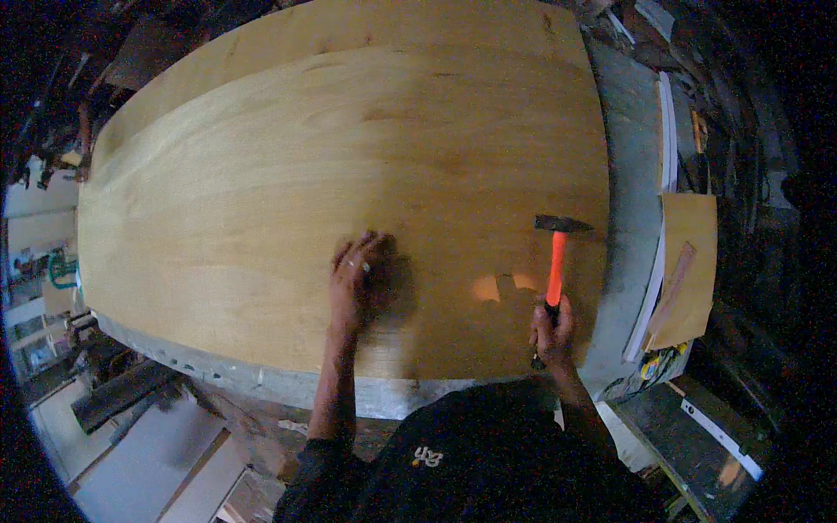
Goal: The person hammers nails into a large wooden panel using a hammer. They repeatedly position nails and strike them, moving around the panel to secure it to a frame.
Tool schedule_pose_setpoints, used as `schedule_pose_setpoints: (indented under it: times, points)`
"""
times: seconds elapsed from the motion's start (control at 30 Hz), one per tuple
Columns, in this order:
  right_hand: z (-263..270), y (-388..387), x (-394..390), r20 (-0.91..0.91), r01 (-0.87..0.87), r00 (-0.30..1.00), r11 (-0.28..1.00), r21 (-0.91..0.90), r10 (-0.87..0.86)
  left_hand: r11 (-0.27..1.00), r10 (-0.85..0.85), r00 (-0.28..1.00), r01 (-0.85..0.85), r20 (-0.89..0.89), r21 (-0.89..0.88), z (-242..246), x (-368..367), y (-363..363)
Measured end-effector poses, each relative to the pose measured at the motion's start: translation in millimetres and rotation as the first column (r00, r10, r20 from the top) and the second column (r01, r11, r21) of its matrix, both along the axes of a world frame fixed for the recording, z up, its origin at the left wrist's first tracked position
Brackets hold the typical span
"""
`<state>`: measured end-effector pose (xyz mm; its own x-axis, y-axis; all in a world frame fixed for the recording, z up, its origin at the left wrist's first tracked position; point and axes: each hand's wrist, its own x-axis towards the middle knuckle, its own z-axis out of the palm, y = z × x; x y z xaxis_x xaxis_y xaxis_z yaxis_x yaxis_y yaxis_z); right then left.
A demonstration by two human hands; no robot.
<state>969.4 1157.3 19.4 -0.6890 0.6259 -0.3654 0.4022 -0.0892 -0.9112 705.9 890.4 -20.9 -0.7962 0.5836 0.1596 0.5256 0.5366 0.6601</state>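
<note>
A large sheet of pale plywood (pixel 261 163) lies flat before me, its grain running across the view. My right hand (pixel 554 330) grips the dark lower part of a hammer's orange handle (pixel 556 268). The black hammer head (pixel 563 224) points away from me, above the sheet's right part. Near the middle of the sheet, my left hand (pixel 351 281) has bent fingers and a ring on one of them. A dark shadow falls to its right. Blur and shade hide the fingertips, so whether anything is between them is unclear.
Under the plywood, a grey bench top (pixel 631 163) shows on the right. There, a smaller wood panel (pixel 686 274) lies beside long white strips (pixel 667 131). A metal ruler-like strip (pixel 722 438) rests on a lower surface. Boards (pixel 157 444) lie at lower left.
</note>
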Motion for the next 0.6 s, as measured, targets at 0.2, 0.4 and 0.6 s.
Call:
schedule_pose_setpoints:
  times: [0.2,0.4,0.6]
  points:
    - [-1,1,7,0.025,-0.015,1.000,0.999,0.048,0.014,0.997,0.045,0.992,-0.052,0.114,0.054,9,19,-7]
    - [-5,-3,12,0.084,-0.005,0.996,0.995,0.096,-0.003,0.992,0.104,0.983,-0.112,0.148,0.049,29,24,-1]
    - [2,14,19,-0.037,-0.149,0.988,0.987,0.067,0.152,0.992,0.119,0.987,-0.113,0.109,-0.055,-2,39,-17]
